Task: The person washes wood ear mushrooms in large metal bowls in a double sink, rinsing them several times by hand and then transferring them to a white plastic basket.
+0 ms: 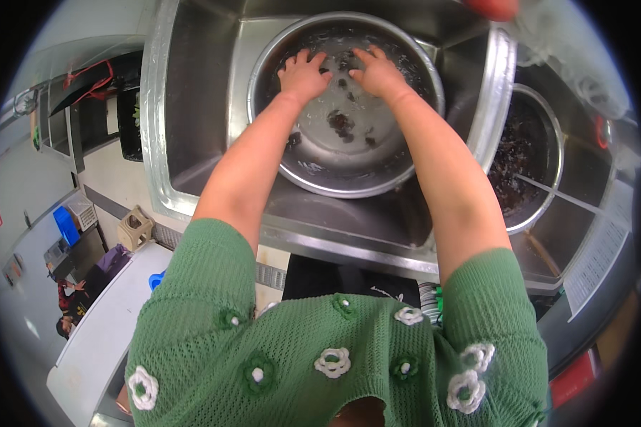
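A large round metal basin (347, 188) stands in a stainless steel sink compartment before me, holding cloudy water. Dark brown, ragged clumps (341, 124) lie in the water, most of them between my forearms; their exact kind is hard to tell. My left hand (303, 76) is at the basin's far left part, palm down, fingers spread. Opposite it, my right hand (378, 73) is likewise spread, its fingertips close to a few dark bits. Neither hand appears to grasp anything. Whether the fingertips are under the water I cannot tell.
Right of the sink divider (495, 101), a second metal basin (553, 120) holds many dark pieces, with a thin water stream (561, 193) running in. A blurred red object (492, 7) is at the top edge. Leftward are a white table (104, 315), a beige stool (135, 228) and another person (73, 304).
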A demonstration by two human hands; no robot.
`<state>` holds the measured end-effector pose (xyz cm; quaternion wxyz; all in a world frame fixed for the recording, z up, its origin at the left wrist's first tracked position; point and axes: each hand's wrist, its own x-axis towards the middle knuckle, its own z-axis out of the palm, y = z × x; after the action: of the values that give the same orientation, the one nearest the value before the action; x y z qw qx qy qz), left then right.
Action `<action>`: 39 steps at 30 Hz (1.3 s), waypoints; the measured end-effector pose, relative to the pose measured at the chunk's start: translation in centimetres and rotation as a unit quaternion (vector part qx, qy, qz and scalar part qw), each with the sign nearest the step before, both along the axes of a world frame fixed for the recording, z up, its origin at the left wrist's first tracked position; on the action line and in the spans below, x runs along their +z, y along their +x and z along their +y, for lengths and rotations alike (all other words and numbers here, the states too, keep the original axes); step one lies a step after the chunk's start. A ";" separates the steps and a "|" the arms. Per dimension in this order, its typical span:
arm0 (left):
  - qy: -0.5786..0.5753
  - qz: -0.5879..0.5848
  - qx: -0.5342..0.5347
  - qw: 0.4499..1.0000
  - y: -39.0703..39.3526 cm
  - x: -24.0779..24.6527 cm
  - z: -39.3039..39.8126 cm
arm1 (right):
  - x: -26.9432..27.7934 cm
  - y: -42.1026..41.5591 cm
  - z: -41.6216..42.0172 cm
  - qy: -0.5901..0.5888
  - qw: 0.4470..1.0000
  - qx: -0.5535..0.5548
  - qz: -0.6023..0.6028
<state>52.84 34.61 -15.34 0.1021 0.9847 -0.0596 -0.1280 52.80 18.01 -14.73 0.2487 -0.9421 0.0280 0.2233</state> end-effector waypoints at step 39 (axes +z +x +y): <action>-0.486 -0.003 -0.078 0.871 -14.9 16.7 -22.0 | 14.4 -16.2 -18.3 0.089 0.947 -0.146 -0.270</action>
<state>37.99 12.65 1.38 0.5572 0.8034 -0.1912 -0.0871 36.63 -0.29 -0.32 0.3596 -0.9267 0.0774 -0.0772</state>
